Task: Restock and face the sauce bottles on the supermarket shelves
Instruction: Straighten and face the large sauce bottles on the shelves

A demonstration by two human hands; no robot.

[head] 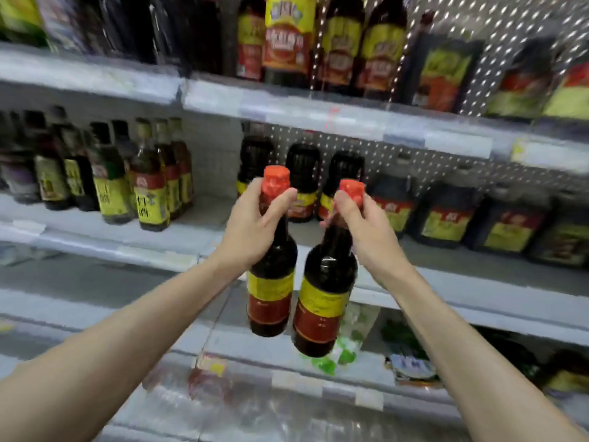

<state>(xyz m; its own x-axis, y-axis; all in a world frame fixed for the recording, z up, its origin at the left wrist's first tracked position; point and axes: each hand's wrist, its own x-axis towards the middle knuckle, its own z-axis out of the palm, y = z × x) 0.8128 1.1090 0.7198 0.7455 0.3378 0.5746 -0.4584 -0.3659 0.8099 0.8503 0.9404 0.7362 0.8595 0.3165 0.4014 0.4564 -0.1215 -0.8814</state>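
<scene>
Head view:
- Your left hand [251,224] grips left bottle [271,282] at neck, fingers [280,200] curled tight just under red cap [276,178].
- Your right hand [366,231] holds right bottle [325,301] same way, fingers wrapped round neck.
- Both bottles dark, yellow-and-red labels, held in air before middle shelf [204,218].
- They hang side by side, left near upright, right tilted, cap leaning right.
- Shelved bottles [302,183] of like kind stand in row behind (frame blurred, label text unreadable).
</scene>
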